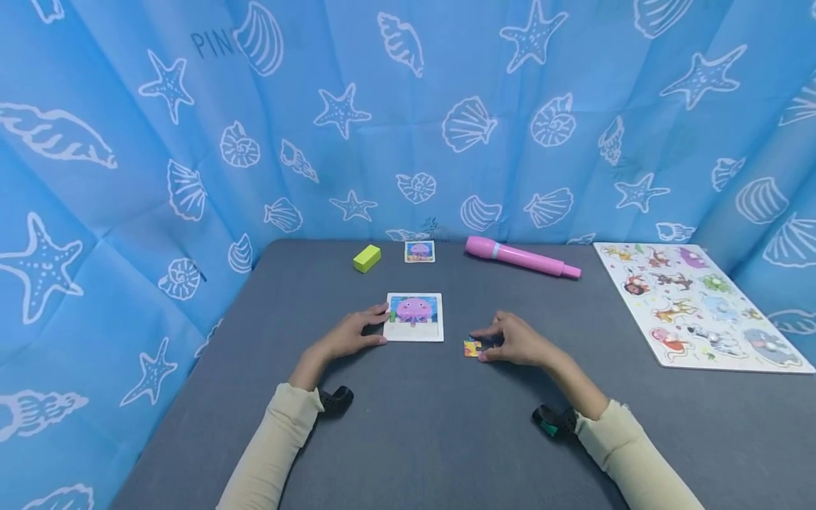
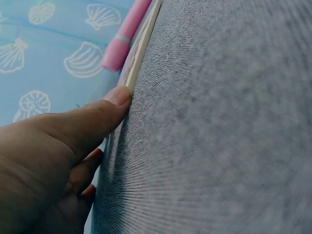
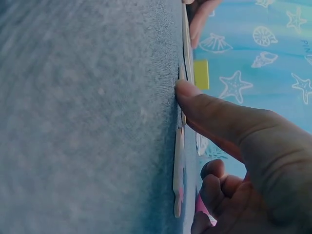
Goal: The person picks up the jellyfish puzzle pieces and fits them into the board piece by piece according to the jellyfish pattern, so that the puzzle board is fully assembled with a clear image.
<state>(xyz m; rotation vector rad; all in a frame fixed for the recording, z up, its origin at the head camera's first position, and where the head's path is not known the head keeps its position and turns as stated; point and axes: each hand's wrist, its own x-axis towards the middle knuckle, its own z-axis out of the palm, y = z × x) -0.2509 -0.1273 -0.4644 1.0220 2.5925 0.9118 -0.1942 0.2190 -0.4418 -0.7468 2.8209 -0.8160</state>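
A small white-framed jigsaw tray (image 1: 414,336) lies flat, with a pink sea creature in its upper part and a bare pale strip below. My left hand (image 1: 347,334) rests against its left side, index fingertip near the upper left and thumb at the lower left corner. In the left wrist view the thumb (image 2: 117,96) touches the tray's edge. To the right of the tray, my right hand (image 1: 519,341) pinches a yellow and orange puzzle piece (image 1: 470,349) between thumb and index finger, at table level. Another piece (image 3: 178,170) lies beside it, partly hidden by the hand.
Behind the tray are a yellow-green block (image 1: 367,258), a small picture card (image 1: 419,251) with a similar creature, and a pink marker-like stick (image 1: 523,259). A white animal puzzle board (image 1: 698,360) lies at the right. A blue curtain (image 1: 382,149) hangs behind the grey table (image 1: 433,439).
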